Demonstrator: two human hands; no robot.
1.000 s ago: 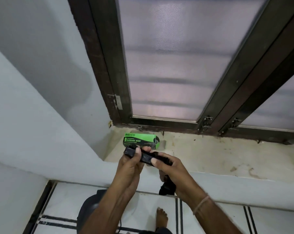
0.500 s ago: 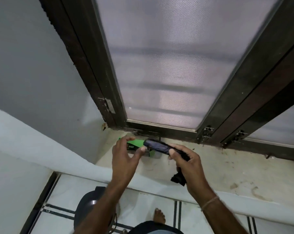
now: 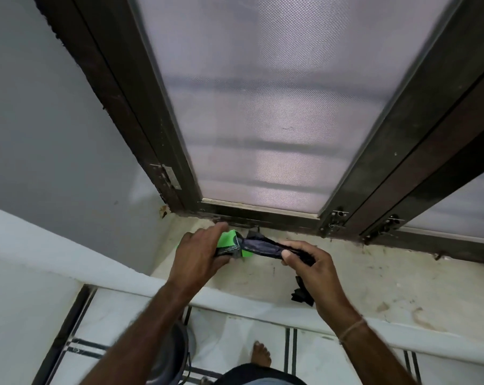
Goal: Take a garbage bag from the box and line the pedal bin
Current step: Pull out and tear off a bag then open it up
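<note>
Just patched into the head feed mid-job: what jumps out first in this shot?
The bright green box on the window ledge, held by the left hand, stands out most. A dark roll of bags sticks out of its open end toward the right hand, which grips the roll, with a loose black bag end hanging below. Above looms a dark-framed frosted window.

Stained sill (image 3: pixel 346 276) — green box (image 3: pixel 229 243) on it; pedal bin (image 3: pixel 171 357) on floor.
</note>
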